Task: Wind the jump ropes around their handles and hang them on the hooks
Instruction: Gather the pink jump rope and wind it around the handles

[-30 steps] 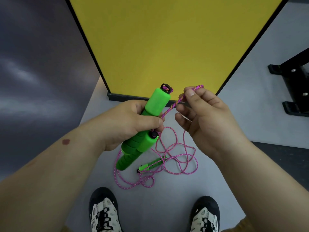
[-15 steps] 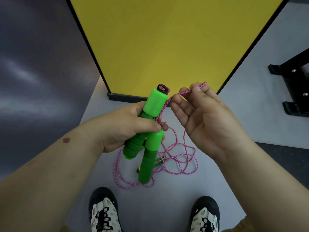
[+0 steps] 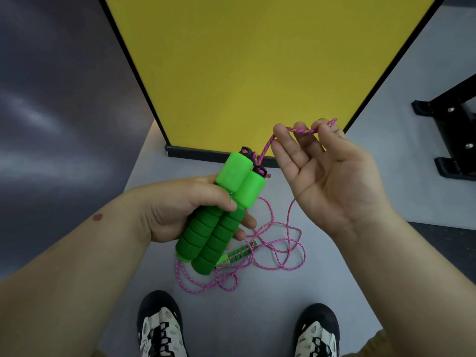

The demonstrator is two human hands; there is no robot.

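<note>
My left hand (image 3: pixel 177 210) grips two green foam handles (image 3: pixel 219 220) side by side, their black caps pointing up and away. A pink braided rope (image 3: pixel 301 130) leaves the caps and runs up to my right hand (image 3: pixel 334 186). That hand is turned palm up, and its raised fingertips pinch the rope. More pink rope (image 3: pixel 286 251) lies in loose loops on the grey floor below. A small green handle (image 3: pixel 238 253) lies among these loops.
A yellow panel (image 3: pixel 257 68) with a black frame stands just ahead. A black metal rack foot (image 3: pixel 453 130) sits at the right. My two shoes (image 3: pixel 161 328) (image 3: pixel 318 333) stand at the bottom, close to the rope loops. No hooks are in view.
The second handle swung up and now lies parallel to the first in my left hand. My right hand turned palm up and moved up and right, drawing the rope out.
</note>
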